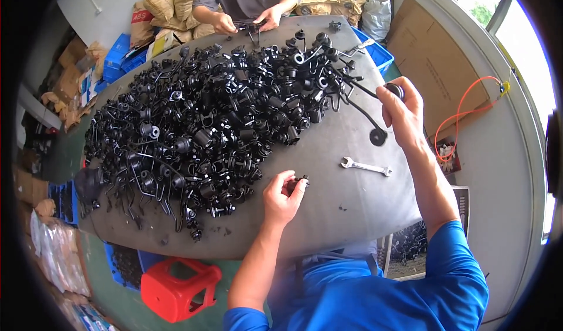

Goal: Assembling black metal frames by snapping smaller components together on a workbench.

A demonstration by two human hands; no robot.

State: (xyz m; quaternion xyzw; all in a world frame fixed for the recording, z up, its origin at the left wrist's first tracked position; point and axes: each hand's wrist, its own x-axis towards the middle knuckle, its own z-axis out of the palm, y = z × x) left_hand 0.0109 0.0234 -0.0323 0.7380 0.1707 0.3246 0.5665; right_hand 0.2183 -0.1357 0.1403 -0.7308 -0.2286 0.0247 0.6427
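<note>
Low over the near part of the table, my left hand (281,198) is closed round a small black part (298,182) with a stubby end showing past the fingers. My right hand (404,112), raised at the right edge, grips a black bent-rod part with a round knob (395,90). Its thin rod runs left toward the heap. Just below, another black rod with a round, holed end (378,136) sticks out; I cannot tell whether it belongs to the held part. A big heap of black metal and rubber parts (217,105) covers much of the table.
An open-ended wrench (366,166) lies on the grey table (328,213). Across it, another person's hands (258,20) hold a black part. A red stool (176,290) and a blue bin (124,266) stand by the near edge. An orange hose (457,117) hangs at the right.
</note>
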